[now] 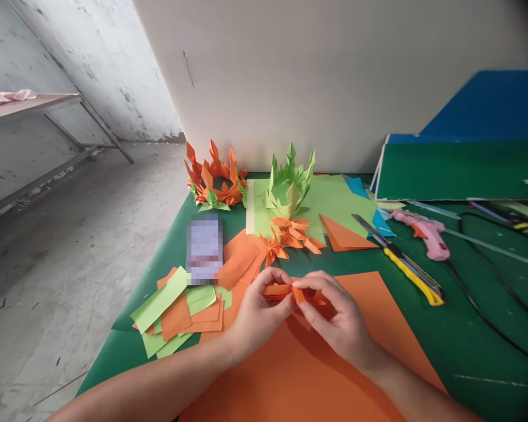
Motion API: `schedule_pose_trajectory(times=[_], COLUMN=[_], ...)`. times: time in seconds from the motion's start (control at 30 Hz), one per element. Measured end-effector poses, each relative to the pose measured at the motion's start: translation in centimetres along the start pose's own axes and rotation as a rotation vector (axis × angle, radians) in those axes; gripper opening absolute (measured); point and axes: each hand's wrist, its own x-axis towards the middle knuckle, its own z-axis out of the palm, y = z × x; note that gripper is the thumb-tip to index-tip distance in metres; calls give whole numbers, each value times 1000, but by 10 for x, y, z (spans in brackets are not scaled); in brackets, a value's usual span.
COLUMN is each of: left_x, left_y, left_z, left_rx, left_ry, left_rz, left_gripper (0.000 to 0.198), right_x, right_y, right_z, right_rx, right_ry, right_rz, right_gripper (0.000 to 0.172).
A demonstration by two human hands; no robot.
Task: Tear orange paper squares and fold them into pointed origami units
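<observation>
Between my two hands is a small piece of folded orange paper (278, 291), held above a large orange sheet (264, 375). My left hand (257, 310) pinches its left part between thumb and fingers. At the other end, the fingertips of my right hand (338, 310) grip a fold of the same piece. Just beyond my hands lie several orange paper flowers (286, 237). A green paper crown (290, 181) stands behind them, and an orange paper crown (213, 176) trimmed with green leaves stands to its left.
Left of my hands are loose green and orange paper pieces (180, 316) and a blurred-out phone-like object (205, 246). On the right lie a yellow utility knife (407, 269) with its blade out, a folded orange triangle (345, 234) and a pink glue gun (426, 231) with a trailing cord.
</observation>
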Motion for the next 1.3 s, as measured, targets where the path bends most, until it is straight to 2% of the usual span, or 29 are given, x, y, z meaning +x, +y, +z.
schedule_pose_trajectory(times=[0.27,0.53,0.67,0.77,0.87,0.97,1.17,1.3], left_x=[0,2,3,6,8,8,7,7], left_y=[0,8,3,-5,-11,-14,-8,-9], left_z=[-1,-2,-3,-2,-2,-1,-2,-2], left_rx=[-45,-141,-143,-161,-200,-218,-234,-249], left_ry=[-31,-74,-57,-45,-76,-106,-49,-71], left_rz=[-126,-241,-184,-42,73,82,15,15], left_gripper=[26,36,40,39,35,32,27,28], right_x=[0,-4,-2,-1,0,1,0,0], right_y=[4,8,4,2,1,1,1,2], right_z=[-3,-4,-6,-7,-6,-4,-2,-4], right_rx=[40,216,245,200,164,132,88,140], right_ry=[27,-22,-25,-10,17,20,-2,8], right_rz=[9,170,162,152,217,229,140,174], right_gripper=[16,13,10,16,24,25,22,24])
